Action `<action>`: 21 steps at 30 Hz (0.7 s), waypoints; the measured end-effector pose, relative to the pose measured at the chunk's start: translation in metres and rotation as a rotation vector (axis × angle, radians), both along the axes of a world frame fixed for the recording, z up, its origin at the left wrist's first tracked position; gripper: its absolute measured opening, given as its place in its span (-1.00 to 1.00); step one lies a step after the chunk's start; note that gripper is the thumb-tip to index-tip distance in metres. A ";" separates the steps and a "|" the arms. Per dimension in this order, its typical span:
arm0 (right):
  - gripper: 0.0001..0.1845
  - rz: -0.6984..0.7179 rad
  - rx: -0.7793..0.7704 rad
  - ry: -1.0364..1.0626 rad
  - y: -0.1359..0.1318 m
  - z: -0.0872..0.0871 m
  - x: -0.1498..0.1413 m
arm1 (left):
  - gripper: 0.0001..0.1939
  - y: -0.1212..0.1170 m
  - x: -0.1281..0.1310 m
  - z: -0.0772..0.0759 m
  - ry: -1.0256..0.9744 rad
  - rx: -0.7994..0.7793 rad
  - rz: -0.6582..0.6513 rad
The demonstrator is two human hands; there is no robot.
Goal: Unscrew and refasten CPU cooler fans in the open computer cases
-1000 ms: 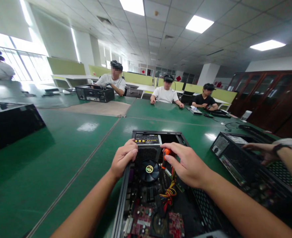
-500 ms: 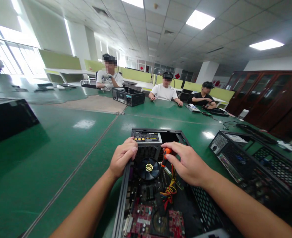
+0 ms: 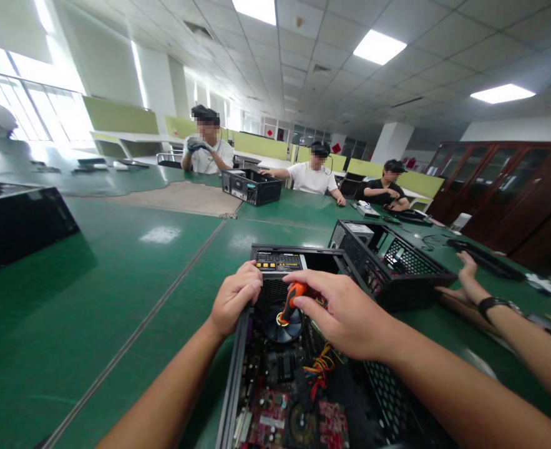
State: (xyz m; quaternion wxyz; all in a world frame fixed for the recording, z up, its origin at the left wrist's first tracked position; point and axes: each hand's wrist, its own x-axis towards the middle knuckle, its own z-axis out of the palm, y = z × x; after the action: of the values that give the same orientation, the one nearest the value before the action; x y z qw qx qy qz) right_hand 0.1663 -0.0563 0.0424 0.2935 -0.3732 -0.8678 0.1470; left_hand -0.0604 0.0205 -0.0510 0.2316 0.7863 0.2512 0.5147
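An open computer case (image 3: 229,393) lies on the green table before me, its motherboard and red circuit boards facing up. My left hand (image 3: 234,298) is closed on the case's left edge, beside the labelled power supply (image 3: 279,262). In my right hand (image 3: 345,312), thumb and fingers grip the orange-and-black handle of a screwdriver (image 3: 294,295). It points down over the black cooling fan (image 3: 270,332); I cannot tell whether its tip touches anything. Bundled coloured cables (image 3: 321,368) lie inside the case, below my right hand.
Close by on the right, a second open computer case (image 3: 415,280) stands near a co-worker's hands (image 3: 467,277). Farther off sits another case (image 3: 251,187), with people seated behind it. A black panel-sided case (image 3: 22,227) is at far left.
My right hand has moved the screwdriver left, over the fan. My left hand stays put. The neighbouring case at right has been pushed away from its co-worker; the far case has shifted right.
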 end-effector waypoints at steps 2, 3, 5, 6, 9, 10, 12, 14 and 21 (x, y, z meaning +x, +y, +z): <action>-0.64 0.048 0.013 -0.024 0.002 0.000 -0.008 | -0.55 0.000 0.000 0.000 0.007 -0.006 0.006; -0.64 0.061 0.020 -0.036 0.003 -0.001 -0.012 | -0.54 -0.001 0.000 0.000 0.009 -0.007 0.008; -0.65 0.065 0.029 -0.042 0.008 -0.005 -0.016 | -0.54 -0.001 0.000 0.000 0.013 -0.006 0.011; -0.65 0.061 0.031 -0.040 0.010 -0.007 -0.017 | -0.53 -0.001 0.000 0.000 0.015 -0.007 0.012; -0.64 0.059 0.029 -0.044 0.013 -0.012 -0.019 | -0.54 -0.002 0.001 0.001 0.024 -0.014 0.021; -0.64 0.059 0.021 -0.051 0.014 -0.012 -0.019 | -0.54 -0.002 0.001 0.001 0.023 -0.013 0.021; -0.65 0.060 0.006 -0.065 0.013 -0.012 -0.019 | -0.54 -0.001 0.000 0.000 0.022 -0.007 0.018; -0.65 0.060 -0.003 -0.074 0.013 -0.011 -0.019 | -0.54 0.000 0.000 -0.001 0.029 -0.004 0.015; -0.82 0.032 -0.008 -0.060 0.015 -0.024 -0.026 | -0.54 0.000 -0.001 -0.005 0.014 0.005 -0.004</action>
State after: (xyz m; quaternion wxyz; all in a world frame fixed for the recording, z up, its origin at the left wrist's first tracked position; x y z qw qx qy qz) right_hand 0.1404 -0.0410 0.0184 0.2635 -0.3646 -0.8815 0.1437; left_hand -0.0612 0.0209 -0.0558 0.2289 0.7909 0.2501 0.5095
